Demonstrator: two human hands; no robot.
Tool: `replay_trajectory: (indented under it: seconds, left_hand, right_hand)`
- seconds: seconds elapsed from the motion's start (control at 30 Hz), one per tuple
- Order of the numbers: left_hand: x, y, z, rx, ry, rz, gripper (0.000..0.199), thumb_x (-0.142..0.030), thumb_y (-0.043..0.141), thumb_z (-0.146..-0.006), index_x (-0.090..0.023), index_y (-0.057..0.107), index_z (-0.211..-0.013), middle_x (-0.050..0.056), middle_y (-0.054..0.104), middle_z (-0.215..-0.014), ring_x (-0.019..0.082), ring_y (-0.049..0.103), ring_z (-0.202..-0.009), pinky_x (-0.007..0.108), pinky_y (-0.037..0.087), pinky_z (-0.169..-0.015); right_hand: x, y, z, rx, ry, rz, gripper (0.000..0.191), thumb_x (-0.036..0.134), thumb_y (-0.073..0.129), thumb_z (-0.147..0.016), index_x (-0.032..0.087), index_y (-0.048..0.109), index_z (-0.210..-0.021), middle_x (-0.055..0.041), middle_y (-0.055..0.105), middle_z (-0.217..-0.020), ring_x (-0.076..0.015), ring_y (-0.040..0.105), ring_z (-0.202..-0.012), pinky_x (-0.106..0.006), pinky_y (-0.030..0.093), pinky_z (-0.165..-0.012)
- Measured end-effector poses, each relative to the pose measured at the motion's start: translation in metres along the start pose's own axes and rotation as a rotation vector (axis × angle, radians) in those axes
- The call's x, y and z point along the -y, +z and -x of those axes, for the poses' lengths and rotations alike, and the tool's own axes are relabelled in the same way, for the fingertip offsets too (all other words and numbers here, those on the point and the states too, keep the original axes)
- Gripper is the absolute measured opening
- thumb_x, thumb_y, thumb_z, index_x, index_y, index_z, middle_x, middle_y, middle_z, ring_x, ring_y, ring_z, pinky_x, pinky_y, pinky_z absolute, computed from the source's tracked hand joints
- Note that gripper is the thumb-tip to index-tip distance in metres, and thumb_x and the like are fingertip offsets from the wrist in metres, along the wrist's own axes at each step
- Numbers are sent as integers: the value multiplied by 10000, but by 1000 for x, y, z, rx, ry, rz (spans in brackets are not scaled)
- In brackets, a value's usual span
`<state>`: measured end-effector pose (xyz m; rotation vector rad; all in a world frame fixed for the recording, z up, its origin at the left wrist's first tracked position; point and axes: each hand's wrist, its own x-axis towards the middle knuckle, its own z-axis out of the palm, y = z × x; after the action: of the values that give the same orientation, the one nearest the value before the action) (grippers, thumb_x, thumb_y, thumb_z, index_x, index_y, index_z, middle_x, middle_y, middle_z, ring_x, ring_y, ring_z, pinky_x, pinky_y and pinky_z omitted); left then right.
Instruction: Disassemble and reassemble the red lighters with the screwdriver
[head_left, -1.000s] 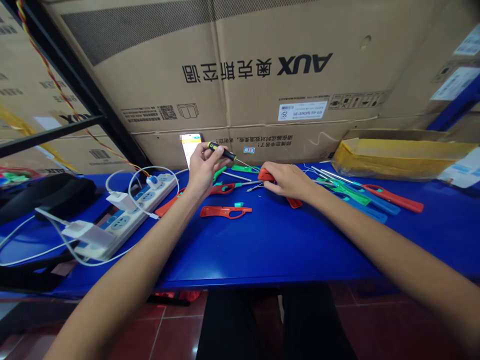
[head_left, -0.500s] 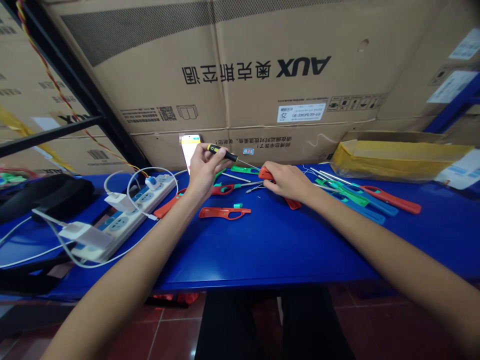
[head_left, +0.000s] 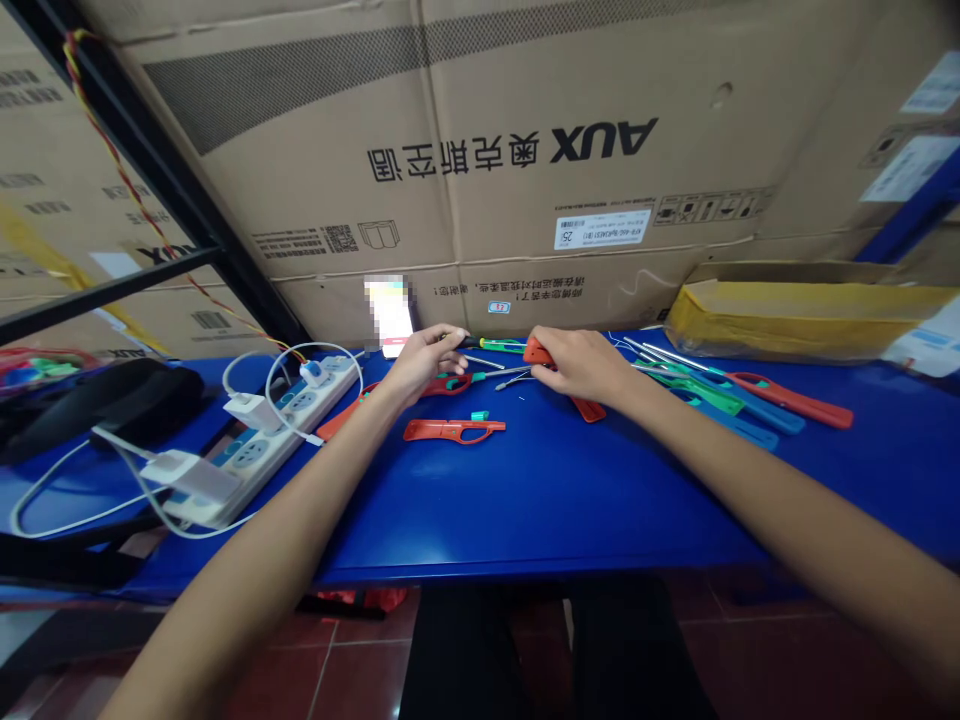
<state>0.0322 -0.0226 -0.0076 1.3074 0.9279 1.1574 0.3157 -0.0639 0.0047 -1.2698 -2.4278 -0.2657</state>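
Note:
My left hand (head_left: 426,366) is closed around a screwdriver (head_left: 471,342) with a black and yellow handle, held level and pointing right. Its shaft is hard to make out against a green lighter casing behind it. My right hand (head_left: 583,364) grips a red plastic lighter handle (head_left: 535,351), and the fingers hide much of it. Just below that hand lies another red piece (head_left: 589,410). Between the hands are thin metal rods and a red lighter (head_left: 448,384). Nearer me rest an open red casing half (head_left: 454,431) and a small green part (head_left: 480,415).
On the right lie several long lighters, including a red one (head_left: 795,401) and a blue one (head_left: 772,408). A yellow-taped carton (head_left: 780,320) stands behind them. A lit phone (head_left: 393,318) leans against the large cardboard box (head_left: 510,80). At left is a power strip (head_left: 259,452) with chargers.
My left hand has lowered, and the screwdriver has come down with it, lying flatter. My right hand keeps its grip on the red handle. The view has shifted slightly.

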Motion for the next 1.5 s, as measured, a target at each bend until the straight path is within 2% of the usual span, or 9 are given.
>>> replay_trajectory:
  seconds: [0.13, 0.3, 0.47, 0.7, 0.87, 1.1, 1.2, 1.33, 1.5]
  left_hand:
    - [-1, -7, 1, 70, 1, -63, 287, -390, 892, -828, -175, 755, -961, -12, 585, -624, 118, 607, -548, 235, 497, -516]
    - [-4, -8, 4, 180, 8, -122, 336, -425, 924, -801, -186, 760, -972, 9, 621, -728, 96, 554, -563, 230, 440, -490]
    - [-2, -3, 5, 137, 56, -101, 313, -420, 903, -824, -200, 755, -989, -1, 606, -769, 85, 528, -564, 225, 407, -475]
    - [-4, -2, 8, 261, -120, -37, 300, -400, 889, -835, -173, 708, -910, 38, 655, -804, 88, 528, -556, 229, 395, -487]
    - [-2, -5, 7, 356, -148, -5, 274, -401, 841, -884, -175, 687, -901, -1, 524, -673, 97, 483, -529, 223, 318, -474]
    - [0, -1, 10, 396, -156, -14, 300, -412, 843, -875, -171, 674, -932, -10, 499, -704, 92, 461, -548, 211, 315, -486]
    - [-2, 5, 13, 426, -165, -22, 343, -468, 849, -874, -175, 685, -942, -13, 489, -694, 91, 450, -539, 223, 311, -484]
    - [-8, 4, 12, 340, -73, -53, 325, -450, 871, -838, -191, 697, -930, -30, 467, -639, 100, 466, -535, 227, 321, -491]
    - [-13, -7, 5, 154, 87, -182, 319, -435, 870, -817, -197, 664, -870, -36, 502, -590, 91, 445, -505, 217, 301, -467]
  right_hand:
    - [5, 3, 1, 8, -47, -27, 142, 315, 563, -939, 220, 590, -1042, -81, 744, -922, -230, 617, -742, -347, 260, -631]
    - [9, 5, 2, -24, -82, -86, 168, 326, 595, -921, 231, 613, -1059, -60, 751, -912, -226, 625, -737, -344, 278, -633]
    - [5, 7, 2, -92, -114, -143, 190, 303, 613, -915, 229, 644, -1087, -59, 761, -978, -238, 662, -802, -347, 370, -664]
    - [7, 7, 4, -205, -212, -239, 424, 326, 624, -979, 209, 658, -1385, -96, 675, -1165, -234, 674, -893, -361, 496, -714]
    - [11, 3, 4, -274, -240, -251, 507, 428, 661, -1013, 239, 603, -1480, -104, 608, -1172, -248, 659, -946, -377, 527, -709]
    - [16, 3, 7, -346, -265, -376, 375, 506, 757, -946, 248, 596, -1165, -55, 643, -1045, -221, 627, -856, -390, 524, -748]
    - [19, 4, 7, -322, -262, -383, 334, 505, 730, -959, 250, 590, -1123, -56, 661, -1029, -218, 623, -850, -384, 511, -755]
    - [19, 4, 8, -227, -203, -363, 381, 576, 684, -984, 240, 613, -1149, -86, 686, -1103, -236, 653, -939, -382, 509, -812]
    - [15, 7, 7, -219, -140, -279, 387, 585, 663, -998, 233, 627, -1156, -84, 712, -1106, -235, 658, -919, -364, 470, -763]
